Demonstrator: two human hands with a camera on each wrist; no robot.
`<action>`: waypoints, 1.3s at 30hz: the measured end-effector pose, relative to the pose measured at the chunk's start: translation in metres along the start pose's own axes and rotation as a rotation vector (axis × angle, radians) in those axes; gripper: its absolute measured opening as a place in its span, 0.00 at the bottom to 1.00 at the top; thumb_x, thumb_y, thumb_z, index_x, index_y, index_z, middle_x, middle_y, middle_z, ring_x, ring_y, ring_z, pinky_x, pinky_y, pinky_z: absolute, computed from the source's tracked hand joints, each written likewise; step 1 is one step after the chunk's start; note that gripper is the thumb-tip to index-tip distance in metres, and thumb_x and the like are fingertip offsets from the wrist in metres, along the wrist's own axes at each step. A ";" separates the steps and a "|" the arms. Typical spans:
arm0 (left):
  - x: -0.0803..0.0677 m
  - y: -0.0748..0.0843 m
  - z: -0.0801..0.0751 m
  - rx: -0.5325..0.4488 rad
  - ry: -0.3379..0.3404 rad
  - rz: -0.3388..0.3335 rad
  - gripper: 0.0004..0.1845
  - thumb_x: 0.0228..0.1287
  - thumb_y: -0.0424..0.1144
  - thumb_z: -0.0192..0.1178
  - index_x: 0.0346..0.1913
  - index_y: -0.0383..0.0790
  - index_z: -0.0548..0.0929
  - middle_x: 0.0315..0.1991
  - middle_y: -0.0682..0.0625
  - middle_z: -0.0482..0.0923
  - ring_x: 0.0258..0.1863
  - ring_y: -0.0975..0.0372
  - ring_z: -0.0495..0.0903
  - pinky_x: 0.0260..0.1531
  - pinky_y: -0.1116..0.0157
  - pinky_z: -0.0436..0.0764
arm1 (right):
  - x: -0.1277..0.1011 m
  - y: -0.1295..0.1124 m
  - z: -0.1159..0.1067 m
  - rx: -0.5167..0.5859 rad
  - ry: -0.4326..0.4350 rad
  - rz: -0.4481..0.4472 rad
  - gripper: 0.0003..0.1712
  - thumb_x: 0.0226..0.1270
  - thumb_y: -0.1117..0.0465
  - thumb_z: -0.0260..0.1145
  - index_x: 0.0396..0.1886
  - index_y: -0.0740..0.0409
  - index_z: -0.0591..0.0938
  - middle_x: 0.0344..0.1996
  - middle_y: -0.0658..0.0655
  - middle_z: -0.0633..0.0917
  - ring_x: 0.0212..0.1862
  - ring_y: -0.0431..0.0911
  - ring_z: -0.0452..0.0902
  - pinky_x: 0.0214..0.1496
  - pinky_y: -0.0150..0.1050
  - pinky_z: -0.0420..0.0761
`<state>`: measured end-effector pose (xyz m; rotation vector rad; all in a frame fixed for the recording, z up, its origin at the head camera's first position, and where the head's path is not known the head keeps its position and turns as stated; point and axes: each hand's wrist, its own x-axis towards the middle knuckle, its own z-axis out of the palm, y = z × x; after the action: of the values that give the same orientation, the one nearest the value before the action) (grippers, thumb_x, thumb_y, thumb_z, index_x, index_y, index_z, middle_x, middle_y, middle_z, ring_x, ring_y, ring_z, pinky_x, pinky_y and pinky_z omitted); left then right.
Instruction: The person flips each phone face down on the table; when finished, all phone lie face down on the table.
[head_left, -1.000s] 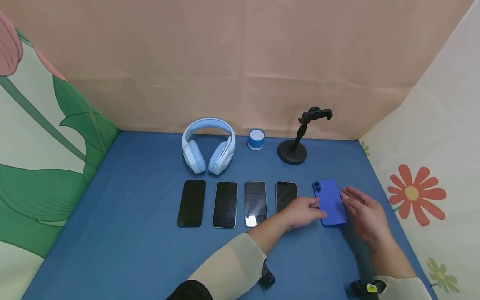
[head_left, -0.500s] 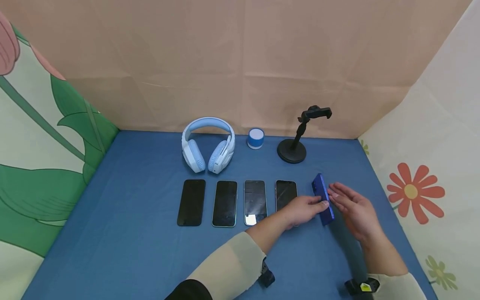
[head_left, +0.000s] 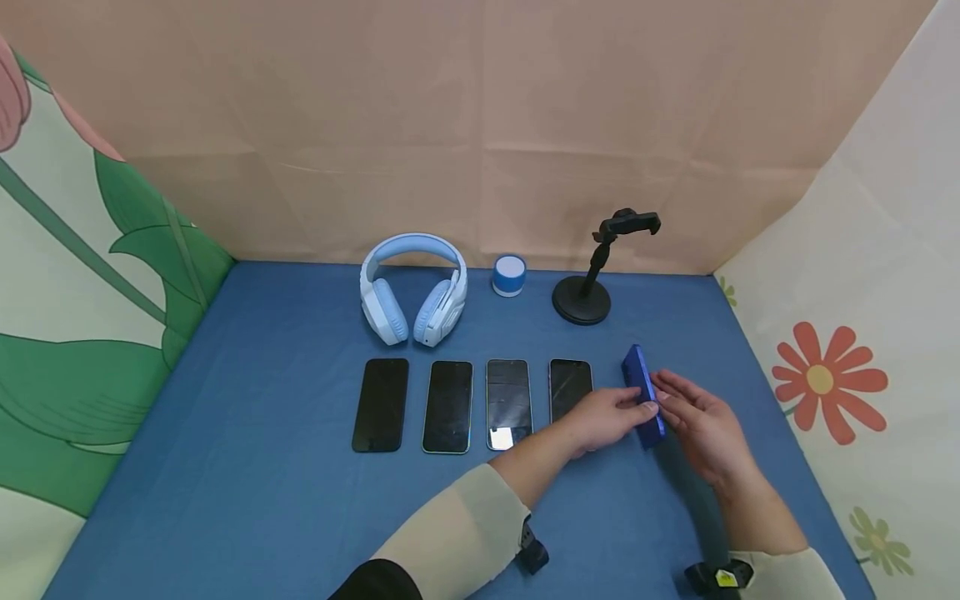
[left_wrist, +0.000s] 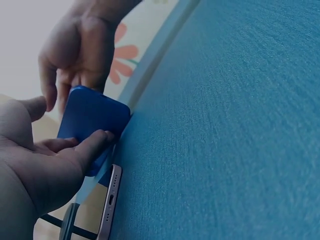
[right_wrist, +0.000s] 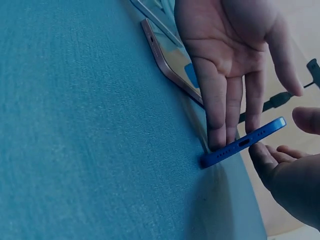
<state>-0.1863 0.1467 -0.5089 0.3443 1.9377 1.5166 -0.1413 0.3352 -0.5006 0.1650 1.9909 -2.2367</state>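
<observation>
A blue smartphone [head_left: 635, 369] stands steeply tilted on one long edge at the right of the phone row, its back toward the left. My left hand [head_left: 600, 423] touches that back with straight fingertips, as the left wrist view shows on the phone's blue back [left_wrist: 90, 117]; its thumb is raised apart. From the other side my right hand [head_left: 701, 429] lays its fingertips against the phone, thumb lifted clear of the top edge. The right wrist view shows the phone's port end [right_wrist: 227, 152], low over the cloth, between both hands' fingers.
Several dark-screened phones, such as the leftmost one [head_left: 381, 406], lie in a row face up. Behind them stand light-blue headphones [head_left: 416, 292], a small blue-and-white round container [head_left: 509, 276] and a black phone stand [head_left: 585, 298]. Blue cloth [head_left: 247, 417] covers the table.
The blue phone lay back up; its right side has been raised so it now stands on its left edge. My right hand has moved left with it; my left hand stayed nearly in place.
</observation>
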 end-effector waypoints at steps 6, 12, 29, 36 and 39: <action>-0.001 -0.002 -0.003 -0.101 -0.015 0.009 0.33 0.76 0.54 0.61 0.75 0.39 0.72 0.62 0.48 0.83 0.53 0.58 0.87 0.54 0.64 0.83 | -0.001 0.003 0.000 -0.020 -0.016 -0.001 0.40 0.82 0.60 0.60 0.79 0.76 0.53 0.70 0.55 0.76 0.65 0.33 0.77 0.62 0.28 0.76; -0.003 -0.003 -0.008 -0.117 -0.015 -0.008 0.32 0.76 0.52 0.62 0.75 0.40 0.72 0.63 0.49 0.83 0.55 0.60 0.86 0.56 0.62 0.83 | 0.000 0.010 -0.002 -0.046 -0.045 -0.010 0.40 0.82 0.59 0.59 0.79 0.77 0.53 0.73 0.62 0.73 0.65 0.36 0.78 0.64 0.32 0.76; -0.003 -0.007 -0.008 -0.157 -0.064 -0.039 0.24 0.75 0.43 0.63 0.66 0.31 0.80 0.52 0.44 0.87 0.51 0.57 0.88 0.48 0.62 0.86 | -0.001 0.017 -0.014 -0.154 0.011 0.040 0.41 0.84 0.56 0.57 0.80 0.75 0.52 0.78 0.77 0.55 0.66 0.32 0.73 0.65 0.31 0.74; -0.004 -0.006 -0.007 -0.078 -0.055 -0.051 0.22 0.74 0.45 0.65 0.62 0.34 0.82 0.46 0.48 0.88 0.46 0.62 0.88 0.45 0.66 0.86 | -0.001 0.016 -0.013 -0.173 0.034 0.050 0.41 0.84 0.55 0.57 0.81 0.74 0.52 0.78 0.75 0.56 0.69 0.35 0.72 0.65 0.31 0.74; -0.005 -0.003 -0.008 -0.014 -0.055 -0.056 0.22 0.74 0.46 0.65 0.62 0.35 0.82 0.45 0.50 0.88 0.43 0.64 0.88 0.44 0.67 0.85 | -0.002 0.016 -0.013 -0.176 0.039 0.054 0.40 0.84 0.56 0.57 0.81 0.74 0.52 0.78 0.75 0.57 0.68 0.34 0.72 0.64 0.31 0.75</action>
<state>-0.1872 0.1373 -0.5090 0.3194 1.8780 1.4694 -0.1365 0.3461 -0.5169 0.2403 2.1635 -2.0285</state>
